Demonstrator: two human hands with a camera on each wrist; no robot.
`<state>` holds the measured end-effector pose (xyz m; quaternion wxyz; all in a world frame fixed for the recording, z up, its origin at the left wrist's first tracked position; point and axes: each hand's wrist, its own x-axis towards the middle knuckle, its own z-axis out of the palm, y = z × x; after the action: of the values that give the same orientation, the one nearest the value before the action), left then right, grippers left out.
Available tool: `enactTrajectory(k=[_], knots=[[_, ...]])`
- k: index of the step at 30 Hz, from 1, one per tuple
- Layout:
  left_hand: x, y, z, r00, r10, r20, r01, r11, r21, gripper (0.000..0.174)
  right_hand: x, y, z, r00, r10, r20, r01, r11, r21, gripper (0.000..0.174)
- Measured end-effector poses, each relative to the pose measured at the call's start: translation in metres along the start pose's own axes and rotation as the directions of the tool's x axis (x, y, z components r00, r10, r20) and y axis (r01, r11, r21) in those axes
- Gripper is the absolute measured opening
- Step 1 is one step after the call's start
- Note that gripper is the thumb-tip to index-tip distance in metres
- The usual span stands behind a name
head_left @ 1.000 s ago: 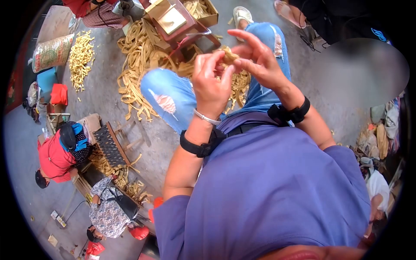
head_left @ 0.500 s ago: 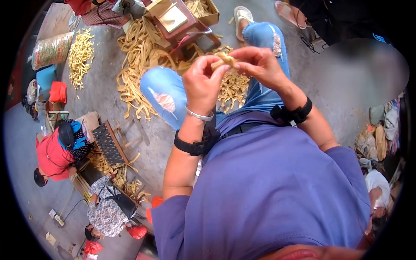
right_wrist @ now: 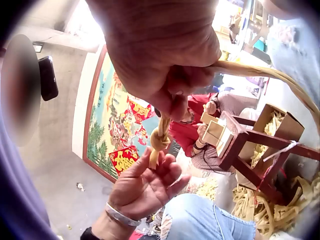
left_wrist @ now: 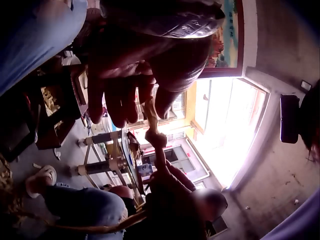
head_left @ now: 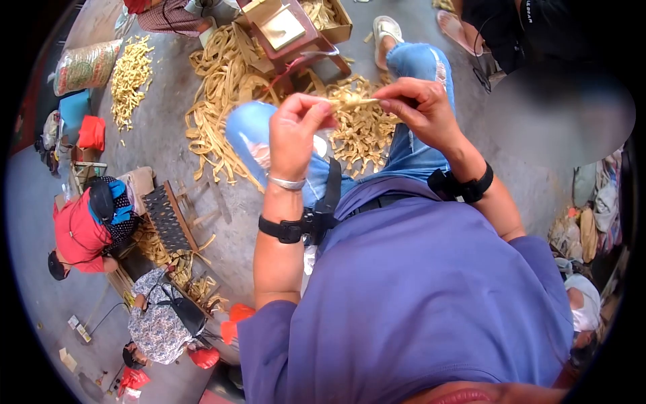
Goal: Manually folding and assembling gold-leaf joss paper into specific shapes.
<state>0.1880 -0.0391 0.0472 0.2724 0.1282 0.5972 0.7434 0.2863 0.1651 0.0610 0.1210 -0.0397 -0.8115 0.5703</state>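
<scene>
A pale yellow, soft-looking strip (head_left: pixel 355 104) with a knot in it is stretched between both hands above the lap. My left hand (head_left: pixel 293 131) pinches its short end between thumb and fingertips. On the other side of the knot, my right hand (head_left: pixel 427 116) pinches the strip with thumb and curled forefinger. The knot (right_wrist: pixel 159 141) shows clearly in the right wrist view, just above the left fingertips. From the right hand a long tail (right_wrist: pixel 260 71) of the strip runs off to the side. Between the knees below lies a heap of short knotted pieces (head_left: pixel 363 138).
Long loose strips (head_left: pixel 215 87) lie beside the left knee. A dark red stool (head_left: pixel 286 47) and a carton (head_left: pixel 336 27) stand ahead. Farther left are a pile of short pieces (head_left: pixel 131 77), a full sack (head_left: pixel 87 67) and two people (head_left: pixel 84 229) at a bench. Another person's sandalled foot (head_left: pixel 457 34) is ahead right.
The hands were close together around the strip; now they have drawn apart, pulling it straight with the knot between them. The head view has shifted slightly.
</scene>
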Motion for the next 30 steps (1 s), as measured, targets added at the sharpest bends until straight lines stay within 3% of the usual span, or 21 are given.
enactTrajectory(k=[2, 4, 6, 7, 9, 11, 14, 15, 18, 22, 23, 26, 30], knots=[[0.011, 0.009, 0.004, 0.949, 0.310, 0.061, -0.311, 0.884, 0.349, 0.026, 0.008, -0.009, -0.001, 0.997, -0.079, 0.009, 0.079, 0.991, -0.106, 0.009], [0.007, 0.033, 0.021, 0.979, 0.175, 0.104, -0.201, 0.907, 0.369, 0.029, 0.013, -0.022, 0.001, 0.991, -0.106, 0.079, 0.115, 0.986, -0.118, 0.008], [0.006, 0.040, 0.018, 0.961, -0.076, 0.266, -0.022, 0.938, 0.347, 0.025, 0.016, -0.026, 0.001, 0.988, -0.107, 0.107, 0.120, 0.985, -0.123, 0.008], [0.005, 0.041, 0.021, 0.978, -0.111, 0.178, 0.070, 0.973, 0.220, 0.016, 0.018, -0.025, 0.000, 0.991, -0.097, 0.096, 0.108, 0.987, -0.121, 0.008], [0.005, 0.037, 0.014, 0.977, -0.115, 0.180, 0.094, 0.988, 0.120, 0.015, 0.020, -0.019, -0.003, 0.989, -0.133, 0.071, 0.140, 0.985, -0.106, 0.010], [0.006, 0.029, 0.004, 0.962, -0.159, 0.221, 0.140, 0.985, 0.099, 0.015, 0.019, -0.019, -0.001, 0.995, -0.070, 0.076, 0.077, 0.992, -0.097, 0.011], [0.016, 0.015, -0.009, 0.868, -0.350, 0.352, 0.449, 0.856, -0.258, 0.027, 0.023, -0.013, 0.002, 0.996, 0.021, 0.090, -0.014, 0.997, -0.080, 0.011], [0.020, 0.013, -0.012, 0.856, -0.319, 0.407, 0.456, 0.837, -0.303, 0.037, 0.025, -0.011, 0.003, 0.994, 0.054, 0.094, -0.047, 0.996, -0.073, 0.011], [0.025, 0.020, -0.008, 0.859, -0.344, 0.380, 0.474, 0.815, -0.334, 0.041, 0.030, -0.009, 0.006, 0.993, 0.065, 0.101, -0.057, 0.995, -0.078, 0.012], [0.035, 0.024, -0.004, 0.930, -0.285, 0.234, 0.304, 0.952, -0.049, 0.022, 0.048, -0.016, 0.011, 0.979, -0.165, 0.118, 0.177, 0.979, -0.105, 0.011], [0.034, 0.029, -0.003, 0.926, -0.338, 0.167, 0.360, 0.925, -0.121, 0.016, 0.055, -0.017, 0.006, 0.972, -0.179, 0.155, 0.200, 0.970, -0.136, 0.011], [0.036, 0.031, -0.013, 0.939, -0.310, 0.150, 0.319, 0.947, -0.046, 0.016, 0.066, -0.017, 0.002, 0.971, -0.125, 0.202, 0.159, 0.974, -0.163, 0.011], [0.041, 0.029, -0.022, 0.958, -0.264, 0.116, 0.239, 0.952, 0.190, 0.017, 0.082, 0.000, 0.006, 0.963, -0.153, 0.222, 0.195, 0.964, -0.181, 0.010]])
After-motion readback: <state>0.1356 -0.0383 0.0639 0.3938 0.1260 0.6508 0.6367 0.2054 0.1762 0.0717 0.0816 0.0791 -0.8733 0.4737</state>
